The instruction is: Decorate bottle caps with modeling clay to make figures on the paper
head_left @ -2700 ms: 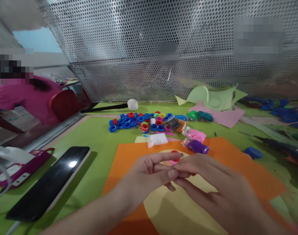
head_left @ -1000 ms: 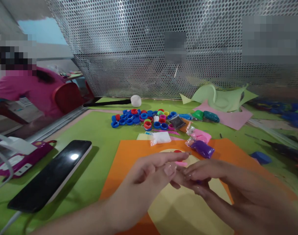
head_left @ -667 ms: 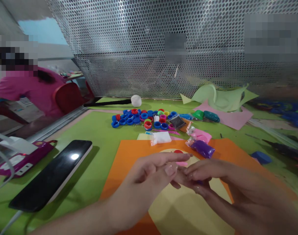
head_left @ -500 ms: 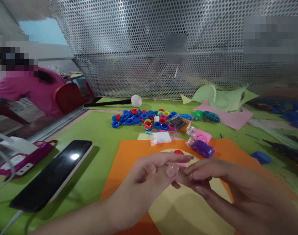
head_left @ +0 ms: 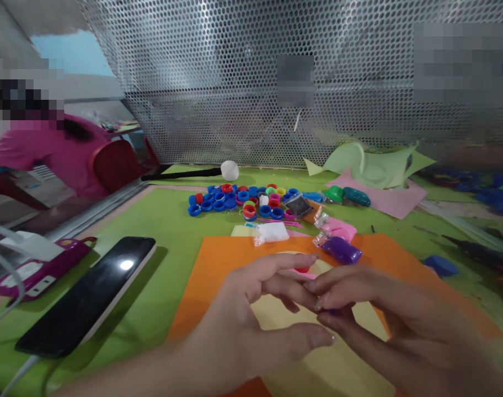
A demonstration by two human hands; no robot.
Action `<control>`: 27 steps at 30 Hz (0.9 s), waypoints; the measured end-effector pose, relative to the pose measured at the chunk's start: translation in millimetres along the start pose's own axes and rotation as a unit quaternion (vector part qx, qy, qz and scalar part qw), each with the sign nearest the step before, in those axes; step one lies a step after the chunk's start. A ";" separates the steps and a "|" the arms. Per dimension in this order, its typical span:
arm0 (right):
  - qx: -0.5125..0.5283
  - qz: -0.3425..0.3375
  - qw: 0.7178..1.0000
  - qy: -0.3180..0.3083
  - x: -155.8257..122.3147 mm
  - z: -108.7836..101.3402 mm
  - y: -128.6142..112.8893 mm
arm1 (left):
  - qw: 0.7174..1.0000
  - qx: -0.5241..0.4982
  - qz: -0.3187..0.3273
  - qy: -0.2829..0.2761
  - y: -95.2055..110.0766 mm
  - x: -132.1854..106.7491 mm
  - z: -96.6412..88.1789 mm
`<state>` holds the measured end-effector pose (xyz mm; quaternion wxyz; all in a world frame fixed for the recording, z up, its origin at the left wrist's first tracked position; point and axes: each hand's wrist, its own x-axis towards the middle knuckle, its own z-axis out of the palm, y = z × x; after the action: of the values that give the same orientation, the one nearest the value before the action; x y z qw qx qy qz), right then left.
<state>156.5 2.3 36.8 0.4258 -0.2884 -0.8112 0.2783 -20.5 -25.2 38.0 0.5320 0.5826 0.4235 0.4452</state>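
Note:
My left hand (head_left: 251, 314) is held over the yellow paper shape (head_left: 334, 364), its thumb stretched away from the fingers. Its fingertips reach to the fingertips of my right hand (head_left: 384, 320). Between my right thumb and fingers is pinched a small purple piece of modelling clay (head_left: 333, 312), mostly hidden. The yellow shape lies on an orange sheet (head_left: 218, 259). A red piece (head_left: 303, 269) and a pink piece at its top are partly covered by my left hand. Just behind lies a bag of purple clay (head_left: 343, 250).
Several bottle caps (head_left: 219, 205), mostly blue, are grouped at the back. Nearby are a white clay bag (head_left: 272, 231) and a pink clay bag (head_left: 338, 227). A phone (head_left: 90, 292) and a magenta power strip (head_left: 48, 273) lie left. A person in pink (head_left: 57, 143) sits beyond.
My left thumb has moved down and away from the fingers, so the left hand is more spread. The right hand keeps its pinch and has shifted slightly left.

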 end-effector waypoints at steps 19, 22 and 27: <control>-0.011 -0.015 1.000 -0.001 0.6 0.2 0.5 | 0.999 -0.036 -0.016 -0.006 -0.2 1.3 1.0; -0.060 -0.037 0.997 0.005 -2.7 -0.4 0.5 | 0.998 -0.057 -0.038 -0.001 -1.6 4.0 0.8; -0.144 -0.086 0.986 -0.005 -7.5 -2.1 -4.1 | 0.996 -0.074 -0.050 -0.005 -4.0 5.6 1.6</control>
<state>160.9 -5.3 36.7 0.3978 -0.2748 -0.8668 0.1223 -17.6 -19.8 34.4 0.5975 0.5216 0.4155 0.4453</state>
